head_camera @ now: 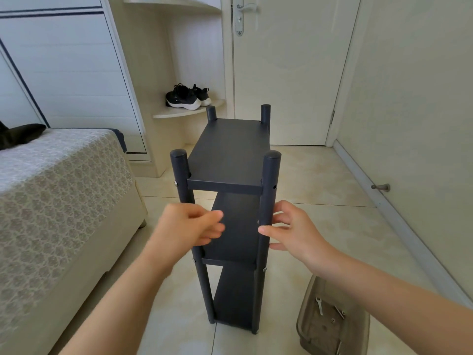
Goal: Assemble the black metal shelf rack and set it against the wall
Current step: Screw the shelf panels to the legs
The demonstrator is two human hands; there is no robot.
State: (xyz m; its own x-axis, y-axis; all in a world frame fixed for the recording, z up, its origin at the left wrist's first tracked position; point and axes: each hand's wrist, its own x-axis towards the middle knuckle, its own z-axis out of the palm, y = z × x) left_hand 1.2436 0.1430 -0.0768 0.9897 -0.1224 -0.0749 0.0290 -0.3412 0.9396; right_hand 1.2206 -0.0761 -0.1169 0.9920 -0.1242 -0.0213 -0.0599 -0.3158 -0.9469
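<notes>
A bed (51, 190) is lying along the left, with a dark garment (18, 135) resting on it. Past it, black sneakers (188, 97) are sitting on a corner shelf (166, 113). The black shelf rack (230, 155) is standing upright on the tiled floor (320, 175) in mid-room, well apart from the wall (409, 98) at right. The left hand (184, 226) is covering the near left post (180, 170) with fingers curled; blur is hiding whether it is gripping. The right hand (289, 229) is gripping the near right post (271, 175), thumb in front, fingers curving round its outer side. At lower right, a tray (304, 311) is holding a small wrench (319, 306) and loose hardware.
</notes>
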